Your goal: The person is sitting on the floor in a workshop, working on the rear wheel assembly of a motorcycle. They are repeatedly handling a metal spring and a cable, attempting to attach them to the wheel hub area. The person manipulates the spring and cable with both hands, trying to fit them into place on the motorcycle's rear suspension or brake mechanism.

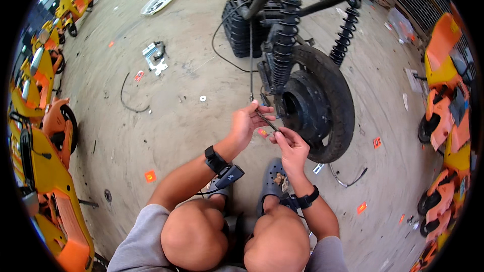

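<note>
A thin brake cable [251, 65] hangs from the scooter frame [262, 0] down to my hands. Its dark, ribbed end piece [265, 120] slants down to the right between them. My left hand [244, 125] has the upper part between thumb and fingers, the other fingers stretched out behind it. The lower tip is pinched between thumb and forefinger of my right hand [293, 152], which partly hides it. Just right of both hands stands the rear wheel [345, 111] with its black hub [305, 103].
Coil shock absorbers [282, 45] rise above the wheel. A metal bracket [154, 56], a loose curved cable [126, 95] and a white oval cover [160, 2] lie on the floor at left. Bent tubing [348, 184] lies right of my feet. Yellow-orange scooters [50, 191] line both sides.
</note>
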The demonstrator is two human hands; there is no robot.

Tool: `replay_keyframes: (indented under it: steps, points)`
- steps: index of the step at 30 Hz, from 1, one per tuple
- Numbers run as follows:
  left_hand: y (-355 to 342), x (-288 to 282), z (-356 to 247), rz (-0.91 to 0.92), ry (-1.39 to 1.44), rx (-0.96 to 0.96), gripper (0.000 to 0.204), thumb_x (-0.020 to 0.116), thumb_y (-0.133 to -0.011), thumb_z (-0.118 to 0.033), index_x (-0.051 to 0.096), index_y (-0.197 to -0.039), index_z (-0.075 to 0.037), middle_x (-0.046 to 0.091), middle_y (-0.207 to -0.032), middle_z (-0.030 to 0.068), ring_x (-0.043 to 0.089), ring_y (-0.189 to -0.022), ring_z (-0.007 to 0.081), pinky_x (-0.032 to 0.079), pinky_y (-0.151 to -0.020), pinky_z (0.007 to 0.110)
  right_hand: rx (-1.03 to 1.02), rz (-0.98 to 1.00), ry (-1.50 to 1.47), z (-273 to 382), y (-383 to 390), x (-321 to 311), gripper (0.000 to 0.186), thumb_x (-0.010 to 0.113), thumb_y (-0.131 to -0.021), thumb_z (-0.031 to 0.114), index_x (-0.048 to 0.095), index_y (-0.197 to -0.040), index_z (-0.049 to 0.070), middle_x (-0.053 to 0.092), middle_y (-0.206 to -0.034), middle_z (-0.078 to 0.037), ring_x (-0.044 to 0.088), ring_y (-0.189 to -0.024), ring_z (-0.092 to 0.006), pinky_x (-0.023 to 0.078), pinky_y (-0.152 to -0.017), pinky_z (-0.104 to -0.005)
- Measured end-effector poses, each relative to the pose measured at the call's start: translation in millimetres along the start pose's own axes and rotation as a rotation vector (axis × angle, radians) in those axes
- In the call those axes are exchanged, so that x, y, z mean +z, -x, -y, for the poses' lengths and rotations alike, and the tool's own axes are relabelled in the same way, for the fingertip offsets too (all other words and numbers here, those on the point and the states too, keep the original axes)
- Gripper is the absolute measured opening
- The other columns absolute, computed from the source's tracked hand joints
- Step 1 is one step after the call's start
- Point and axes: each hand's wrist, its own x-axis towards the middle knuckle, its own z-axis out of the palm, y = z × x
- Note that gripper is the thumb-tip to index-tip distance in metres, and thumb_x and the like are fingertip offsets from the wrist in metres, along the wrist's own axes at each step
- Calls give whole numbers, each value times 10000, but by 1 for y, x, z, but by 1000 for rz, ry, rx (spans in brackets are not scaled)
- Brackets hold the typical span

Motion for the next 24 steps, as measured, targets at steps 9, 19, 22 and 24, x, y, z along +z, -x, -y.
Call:
replay_keyframes:
  steps: [9, 19, 22, 24]
  points:
    - [0, -4, -5, 28, 16, -69, 403, 411, -1012, -332, 601, -978, 21, 661, -1071, 182, 660, -948, 280, 503, -857, 398, -224, 26, 111, 10, -15, 17, 213, 654, -878, -11, 628, -1067, -105, 687, -908, -118, 683, -798, -158, 600, -730, -295]
    - [4, -10, -10, 41, -6, -89, 372, 440, -1005, -309, 596, -956, 25, 660, -1030, 186, 672, -905, 306, 537, -871, 422, -84, 32, 190, 13, -19, 19, 192, 684, -871, 48, 673, -1034, -53, 697, -846, -78, 678, -760, -114, 544, -674, -236]
    - [0, -15, -8, 59, 11, -90, 371, 439, -1005, -308, 598, -946, 22, 658, -1035, 189, 666, -936, 304, 526, -895, 430, -113, 31, 189, 13, -20, 20, 191, 704, -856, 78, 693, -1011, -33, 714, -817, -70, 690, -738, -107, 512, -630, -218]
    - [-1, -15, -10, 76, 22, -83, 373, 439, -1005, -311, 600, -936, 18, 657, -1037, 190, 661, -959, 303, 513, -916, 432, -98, 50, 185, 17, -21, 22, 190, 708, -851, 75, 695, -1012, -26, 713, -830, -69, 691, -732, -112, 517, -633, -224]
